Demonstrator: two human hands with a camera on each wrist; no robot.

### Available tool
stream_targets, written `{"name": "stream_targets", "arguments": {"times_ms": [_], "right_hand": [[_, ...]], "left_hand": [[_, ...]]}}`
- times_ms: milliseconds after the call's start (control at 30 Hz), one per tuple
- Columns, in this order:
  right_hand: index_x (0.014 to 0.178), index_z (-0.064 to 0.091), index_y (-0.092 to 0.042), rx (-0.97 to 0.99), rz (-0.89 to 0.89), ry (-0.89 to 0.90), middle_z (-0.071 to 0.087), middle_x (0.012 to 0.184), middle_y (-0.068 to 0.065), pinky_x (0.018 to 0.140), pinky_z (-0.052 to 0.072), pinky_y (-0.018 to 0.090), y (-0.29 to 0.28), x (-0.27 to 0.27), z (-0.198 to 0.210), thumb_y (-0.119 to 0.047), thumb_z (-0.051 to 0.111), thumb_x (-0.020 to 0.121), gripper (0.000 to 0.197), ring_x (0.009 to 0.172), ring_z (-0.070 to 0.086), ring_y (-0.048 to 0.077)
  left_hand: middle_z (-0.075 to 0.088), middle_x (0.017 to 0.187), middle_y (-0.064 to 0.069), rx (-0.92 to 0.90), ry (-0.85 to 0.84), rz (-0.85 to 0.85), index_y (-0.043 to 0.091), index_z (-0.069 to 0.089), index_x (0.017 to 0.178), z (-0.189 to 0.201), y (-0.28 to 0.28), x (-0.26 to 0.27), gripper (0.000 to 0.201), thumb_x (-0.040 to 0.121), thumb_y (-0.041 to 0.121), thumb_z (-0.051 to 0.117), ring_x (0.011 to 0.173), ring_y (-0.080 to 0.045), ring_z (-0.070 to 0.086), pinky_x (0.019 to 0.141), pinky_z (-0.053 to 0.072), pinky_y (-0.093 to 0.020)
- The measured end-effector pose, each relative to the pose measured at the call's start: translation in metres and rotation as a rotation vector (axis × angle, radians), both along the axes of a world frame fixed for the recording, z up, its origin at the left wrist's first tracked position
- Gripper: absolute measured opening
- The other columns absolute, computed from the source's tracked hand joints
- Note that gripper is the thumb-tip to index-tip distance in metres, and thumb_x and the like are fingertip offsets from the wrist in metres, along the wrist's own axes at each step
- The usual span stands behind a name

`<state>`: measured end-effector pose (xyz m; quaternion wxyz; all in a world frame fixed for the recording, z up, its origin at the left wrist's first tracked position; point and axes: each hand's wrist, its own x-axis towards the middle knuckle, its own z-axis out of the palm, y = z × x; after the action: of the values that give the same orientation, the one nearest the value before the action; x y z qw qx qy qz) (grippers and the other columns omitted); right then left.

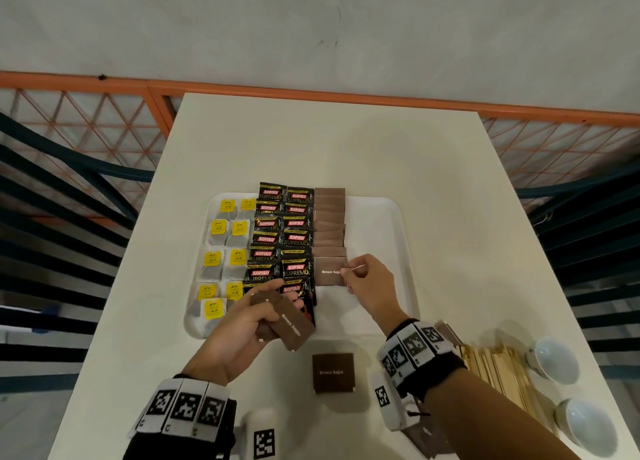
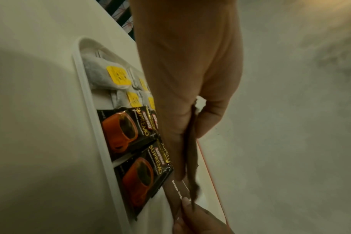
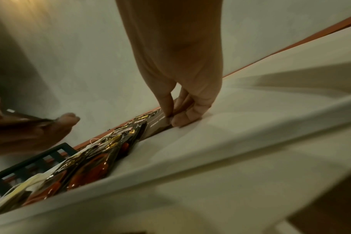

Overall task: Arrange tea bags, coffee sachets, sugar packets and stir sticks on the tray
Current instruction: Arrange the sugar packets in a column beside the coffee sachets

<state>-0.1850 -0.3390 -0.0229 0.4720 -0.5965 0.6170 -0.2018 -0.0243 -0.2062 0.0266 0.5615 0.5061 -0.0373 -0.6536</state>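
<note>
A white tray (image 1: 384, 217) holds yellow-tagged tea bags (image 1: 221, 258) at the left, black coffee sachets (image 1: 280, 237) in two middle columns and a column of brown sugar packets (image 1: 329, 224) to their right. My right hand (image 1: 363, 279) pinches the right edge of the nearest sugar packet (image 1: 327, 271) lying in that column. My left hand (image 1: 249, 321) grips a small stack of brown sugar packets (image 1: 287, 324) above the tray's front edge. One more sugar packet (image 1: 333, 372) lies on the table in front of the tray. Wooden stir sticks (image 1: 498, 366) lie at the right.
Two white cups (image 1: 554, 359) stand at the table's right front corner beside the stir sticks. The right part of the tray (image 1: 377, 251) is bare. An orange railing (image 1: 311, 92) runs behind the white table (image 1: 329, 147).
</note>
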Motion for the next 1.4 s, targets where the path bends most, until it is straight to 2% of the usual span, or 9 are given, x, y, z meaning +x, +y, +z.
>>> {"name": "stream_targets", "arguments": {"times_ms": [167,333,467,667,733,833,967,1133,1400], "right_hand": [[0.094,0.054,-0.018,-0.086,0.052,0.033,0.059,0.085,-0.004,0.061,0.038,0.010,0.012,0.001,0.015,-0.025,0.060,0.088,0.010,0.076,0.054,0.009],[0.102,0.061,-0.014,0.138,0.362,-0.145,0.065,0.092,0.005,0.060,0.049,0.019,0.038,0.004,0.044,-0.039,0.046,0.094,0.030,0.077,0.060,0.012],[0.098,0.059,-0.015,0.193,0.454,-0.312,0.065,0.083,-0.002,0.058,0.051,0.019,0.047,0.000,0.047,-0.019,0.058,0.090,0.009,0.068,0.063,0.006],[0.089,0.066,-0.021,-0.310,0.375,-0.210,0.058,0.084,-0.020,0.070,0.049,0.010,0.056,-0.002,0.041,-0.012,0.067,0.082,0.012,0.088,0.057,0.000],[0.090,0.064,-0.025,-0.303,0.393,-0.190,0.055,0.084,-0.025,0.071,0.047,0.007,0.058,-0.004,0.042,-0.014,0.066,0.083,0.013,0.088,0.055,-0.008],[0.090,0.057,-0.031,-0.262,0.324,-0.204,0.056,0.083,-0.026,0.068,0.045,0.004,0.056,-0.007,0.040,-0.017,0.065,0.084,0.018,0.087,0.054,-0.014],[0.089,0.054,-0.039,-0.119,0.268,-0.309,0.063,0.088,-0.019,0.070,0.052,0.012,0.057,-0.007,0.036,-0.018,0.066,0.083,0.025,0.087,0.061,0.000],[0.099,0.061,-0.019,0.096,0.186,-0.351,0.066,0.091,-0.003,0.066,0.053,0.015,0.044,-0.013,0.027,-0.008,0.062,0.086,0.018,0.081,0.062,0.009],[0.099,0.057,-0.016,-0.093,0.148,-0.081,0.056,0.062,-0.003,0.060,0.043,0.007,0.009,-0.011,0.005,-0.010,0.071,0.079,0.025,0.060,0.054,0.005]], "left_hand": [[0.070,0.107,-0.010,-0.081,-0.031,0.001,0.008,0.055,0.120,-0.003,-0.002,-0.004,0.050,0.083,-0.021,0.039,0.089,-0.022,0.071,0.058,0.058,-0.033],[0.075,0.092,-0.003,-0.116,-0.108,0.080,0.014,0.061,0.107,-0.004,-0.004,-0.008,0.045,0.081,-0.020,0.045,0.083,-0.018,0.071,0.059,0.057,-0.028],[0.075,0.086,0.001,-0.118,-0.179,0.116,0.013,0.060,0.104,-0.005,-0.005,-0.010,0.038,0.082,-0.016,0.050,0.078,-0.014,0.071,0.060,0.057,-0.026],[0.071,0.085,-0.013,0.024,-0.177,0.149,0.009,0.062,0.100,-0.009,-0.004,-0.014,0.015,0.091,0.006,0.051,0.065,-0.018,0.071,0.055,0.056,-0.025],[0.072,0.086,-0.012,0.014,-0.164,0.123,0.010,0.063,0.100,-0.007,-0.003,-0.014,0.015,0.092,0.014,0.051,0.069,-0.018,0.071,0.057,0.057,-0.024],[0.073,0.086,-0.008,-0.049,-0.224,0.063,0.010,0.065,0.098,-0.002,-0.001,-0.015,0.015,0.086,0.006,0.058,0.075,-0.018,0.070,0.062,0.057,-0.023],[0.071,0.083,-0.010,-0.054,-0.281,0.045,0.007,0.065,0.093,-0.003,-0.002,-0.017,0.023,0.079,-0.010,0.060,0.073,-0.017,0.071,0.062,0.057,-0.022],[0.069,0.092,-0.017,0.026,-0.235,0.081,0.007,0.064,0.097,-0.008,-0.004,-0.023,0.020,0.086,-0.006,0.053,0.075,-0.020,0.070,0.064,0.059,-0.025],[0.067,0.099,-0.022,0.080,-0.133,0.027,0.006,0.060,0.108,-0.007,-0.001,-0.020,0.032,0.092,-0.002,0.034,0.079,-0.023,0.070,0.068,0.058,-0.029]]}}
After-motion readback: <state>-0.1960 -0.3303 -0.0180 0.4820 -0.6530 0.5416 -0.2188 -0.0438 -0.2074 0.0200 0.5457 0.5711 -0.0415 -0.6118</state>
